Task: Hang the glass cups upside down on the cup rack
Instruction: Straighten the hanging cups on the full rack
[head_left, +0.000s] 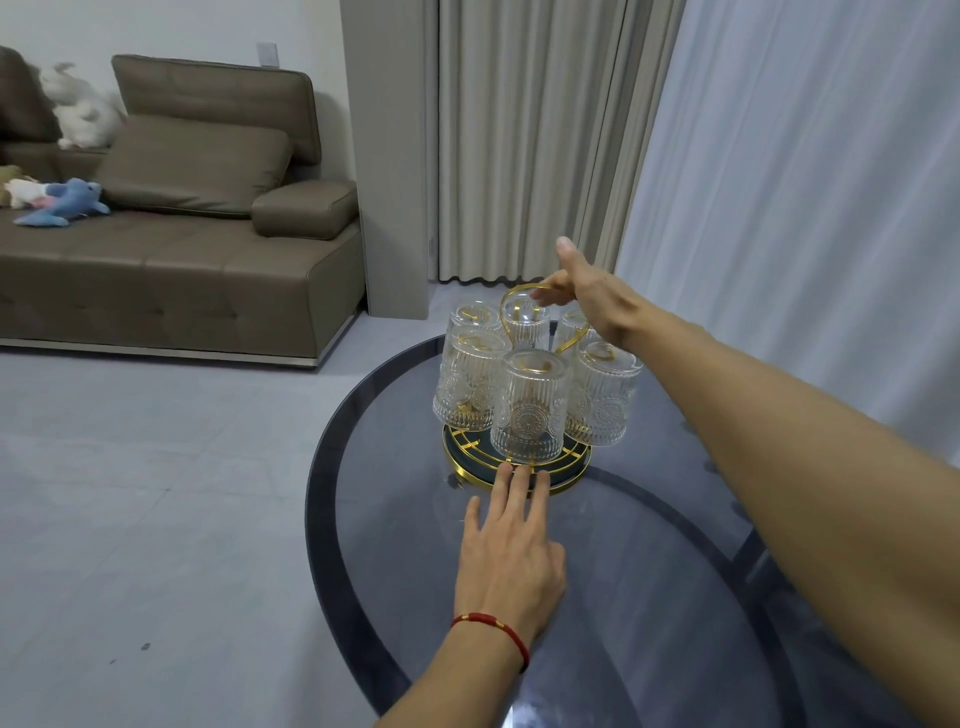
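- Left hand (511, 564): flat, palm down on the dark glass table (649, 571), a red cord bracelet (493, 626) at the wrist; its grip is apart, fingers (519, 486) spread, tips touching the near gold rim of the cup rack (550, 480).
- Cup rack: round dark base with gold wire, standing on the far half of the table.
- Glass cups (527, 405): six ribbed clear cups, all hanging upside down on the rack's gold pegs in a ring around the centre; none stands on the table.
- Right hand (587, 291): reaching in from the right above the cups, fingers at the top of the gold loop handle (511, 299), thumb raised; whether the grip is clamped on the handle cannot be told.
- Background: a brown sofa (182, 234) with plush toys (67, 202) at far left, beige curtains (530, 140) behind the rack.
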